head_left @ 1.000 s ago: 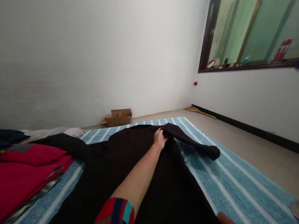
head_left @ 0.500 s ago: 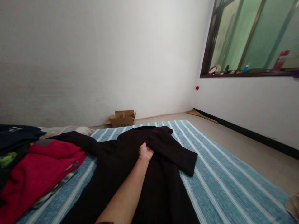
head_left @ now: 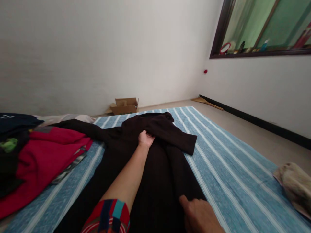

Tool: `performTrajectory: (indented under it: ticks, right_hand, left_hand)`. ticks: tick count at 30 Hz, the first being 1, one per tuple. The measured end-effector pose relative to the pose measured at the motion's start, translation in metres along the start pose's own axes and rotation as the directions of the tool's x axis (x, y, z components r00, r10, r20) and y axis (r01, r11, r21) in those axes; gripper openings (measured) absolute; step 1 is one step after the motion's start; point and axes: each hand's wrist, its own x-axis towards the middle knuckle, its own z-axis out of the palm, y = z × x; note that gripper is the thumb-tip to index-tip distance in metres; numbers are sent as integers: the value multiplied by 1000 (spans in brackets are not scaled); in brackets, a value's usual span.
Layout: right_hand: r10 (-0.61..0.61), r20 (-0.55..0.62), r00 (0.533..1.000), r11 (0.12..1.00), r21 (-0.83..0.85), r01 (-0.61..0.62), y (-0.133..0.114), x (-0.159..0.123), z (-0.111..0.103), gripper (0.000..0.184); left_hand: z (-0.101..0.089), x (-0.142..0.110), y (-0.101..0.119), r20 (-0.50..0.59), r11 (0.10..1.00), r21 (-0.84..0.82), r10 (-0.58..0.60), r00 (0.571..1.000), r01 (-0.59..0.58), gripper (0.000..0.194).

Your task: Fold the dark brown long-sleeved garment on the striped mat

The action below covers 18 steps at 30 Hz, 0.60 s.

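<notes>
A long black garment with sleeves (head_left: 155, 168) lies spread over a blue-and-white striped bed sheet (head_left: 218, 155). Its left sleeve reaches out toward the clothes pile; the other is laid back over the upper part, cuff pointing right. My left hand (head_left: 146, 139) is closed on the cloth near the middle of the upper part, fingertips partly hidden under the fold. At the bottom of the view, my right hand (head_left: 200, 213) touches the garment's right side low down, its fingers curled against the dark fabric and partly hidden.
On the left is a clothes pile with a red garment (head_left: 57, 145) and a dark blue one (head_left: 18, 124). A beige fluffy cloth (head_left: 295, 184) lies at the right edge. Beyond the bed are an open cardboard box (head_left: 125, 106) and a broom (head_left: 209, 103) by the wall.
The view has tilted down, so everything sits higher in it. My right hand has come into view at the garment's lower right. My left hand keeps its hold on the cloth.
</notes>
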Motion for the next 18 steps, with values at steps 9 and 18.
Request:
performTrajectory:
  ticks: [9,18]
  right_hand:
    - [-44,6,999,997,61,44,0,-22,-27,38]
    - [-128,2,992,989,70,128,-20,-23,-22,39]
  left_hand:
    - [10,-6,0,53,999,17,33,998,-34,18]
    - [8,-5,14,97,997,33,71,993,-74,24]
